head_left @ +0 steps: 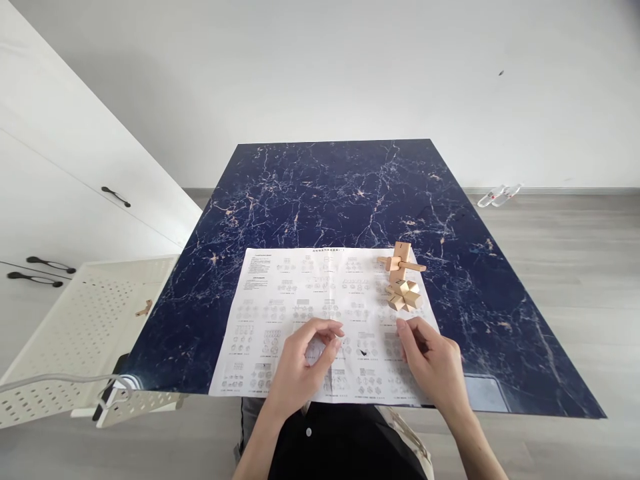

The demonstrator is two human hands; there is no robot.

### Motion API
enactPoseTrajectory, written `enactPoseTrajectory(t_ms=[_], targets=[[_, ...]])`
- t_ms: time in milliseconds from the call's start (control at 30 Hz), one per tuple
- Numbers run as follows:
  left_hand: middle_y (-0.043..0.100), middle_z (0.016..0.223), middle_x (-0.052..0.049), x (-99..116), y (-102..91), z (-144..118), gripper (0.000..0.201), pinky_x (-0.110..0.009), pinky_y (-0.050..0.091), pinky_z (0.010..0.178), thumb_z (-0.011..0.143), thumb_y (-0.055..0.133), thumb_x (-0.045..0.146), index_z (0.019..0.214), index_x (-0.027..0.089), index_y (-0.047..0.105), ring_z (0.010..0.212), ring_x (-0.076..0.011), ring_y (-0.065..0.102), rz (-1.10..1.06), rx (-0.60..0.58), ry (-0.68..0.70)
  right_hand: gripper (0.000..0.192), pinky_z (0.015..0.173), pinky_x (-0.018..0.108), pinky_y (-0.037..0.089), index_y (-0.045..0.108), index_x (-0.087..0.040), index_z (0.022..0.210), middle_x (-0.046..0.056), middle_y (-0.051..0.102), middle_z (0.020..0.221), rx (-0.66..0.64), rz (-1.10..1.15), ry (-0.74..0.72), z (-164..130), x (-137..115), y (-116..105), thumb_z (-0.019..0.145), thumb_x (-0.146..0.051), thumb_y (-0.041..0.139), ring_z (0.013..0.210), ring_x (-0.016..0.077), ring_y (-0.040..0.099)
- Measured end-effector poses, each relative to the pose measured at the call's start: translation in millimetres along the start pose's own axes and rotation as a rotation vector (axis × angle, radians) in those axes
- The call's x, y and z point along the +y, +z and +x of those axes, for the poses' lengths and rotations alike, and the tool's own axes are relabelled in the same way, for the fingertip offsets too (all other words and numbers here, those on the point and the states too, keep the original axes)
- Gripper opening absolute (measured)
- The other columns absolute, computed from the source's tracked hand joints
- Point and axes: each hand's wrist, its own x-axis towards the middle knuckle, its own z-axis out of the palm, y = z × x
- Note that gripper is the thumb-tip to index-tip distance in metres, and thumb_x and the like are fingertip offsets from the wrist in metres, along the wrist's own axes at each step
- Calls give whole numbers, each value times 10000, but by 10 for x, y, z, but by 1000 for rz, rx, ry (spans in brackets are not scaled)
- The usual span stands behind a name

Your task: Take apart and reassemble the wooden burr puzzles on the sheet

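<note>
With the left hand open, displacement of the nearer puzzle beyond the right hand (grip unclear) is possibly being risked by nudging.

The six-piece burr puzzle looks like pale bare wood, smooth-faced and matt; the interlocking puzzle behind it is wood too, in a warmer tan. The diagram sheet is thin matt paper, lightly creased. The tabletop has a polished, marble-patterned face (glossy enough to mirror a bright patch near its front edge). The cabinet doors are smooth and white, the wall matt. Clear bottles look like shiny plastic; the shirt is black cloth, the floor wood-grained.
</note>
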Motion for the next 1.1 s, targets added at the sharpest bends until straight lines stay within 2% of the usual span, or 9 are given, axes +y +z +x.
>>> enactPoseTrajectory(t_ms=[367, 600, 1100], targets=[[763, 1146, -48, -24, 10, 2, 198, -403, 611, 955, 1073, 606, 358, 1204, 271, 726, 1029, -218, 714, 2, -7, 22, 462, 487, 250, 339, 550, -231, 697, -46, 493, 507, 68, -33, -81, 13, -4, 0, 1071, -501, 521, 457, 118, 412], [756, 1116, -44, -9, 8, -11, 195, -374, 600, 938, 1079, 601, 355, 1198, 264, 727, 1016, -207, 708, 1, -21, 31, 448, 487, 243, 354, 567, -230, 711, -48, 501, 509, 78, -44, -95, 16, -7, 12, 1072, -492, 520, 459, 118, 417], [756, 1127, -30, -33, 11, -27, 195, -357, 591, 917, 1086, 597, 357, 1212, 282, 725, 999, -192, 707, -4, -31, 40, 450, 535, 242, 352, 560, -225, 737, -64, 475, 527, 47, -28, -11, -3, 28, 31, 1070, -526, 525, 487, 115, 411]])
